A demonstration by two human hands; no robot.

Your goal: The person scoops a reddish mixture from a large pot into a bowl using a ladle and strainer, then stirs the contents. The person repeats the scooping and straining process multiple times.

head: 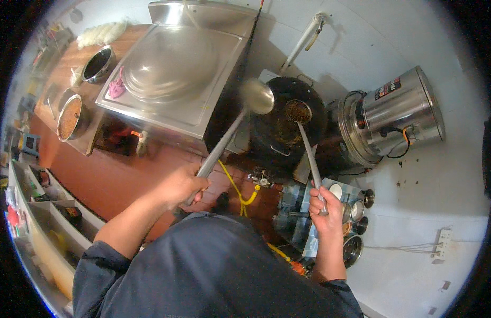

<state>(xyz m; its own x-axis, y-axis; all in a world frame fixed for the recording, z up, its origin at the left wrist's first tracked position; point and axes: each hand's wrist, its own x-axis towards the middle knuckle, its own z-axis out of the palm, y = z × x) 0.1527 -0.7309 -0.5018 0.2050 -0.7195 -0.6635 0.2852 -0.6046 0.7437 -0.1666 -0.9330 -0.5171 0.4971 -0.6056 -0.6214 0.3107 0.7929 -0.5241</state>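
Observation:
My left hand (pixel 185 187) grips the handle of a long metal ladle (pixel 221 153). Its round, shiny head is raised just left of a large dark wok (pixel 275 85) and looks blurred. With my right hand (pixel 325 204) I hold a second long-handled ladle (pixel 309 149), whose head rests inside the wok. Brown, grainy food (pixel 298 110) fills that head. More dark bits cling to the wok around and below it. The wok has a loop handle at its near side and another at the far side.
A steel cooktop (pixel 170 63) with a large domed lid stands left of the wok. A tall steel pot (pixel 396 111) with a cable is on the right. Several bowls (pixel 356 210) sit near my right hand. A wooden table (pixel 126 33) carries a bowl of brown food (pixel 69 119). A yellow hose (pixel 233 183) hangs below.

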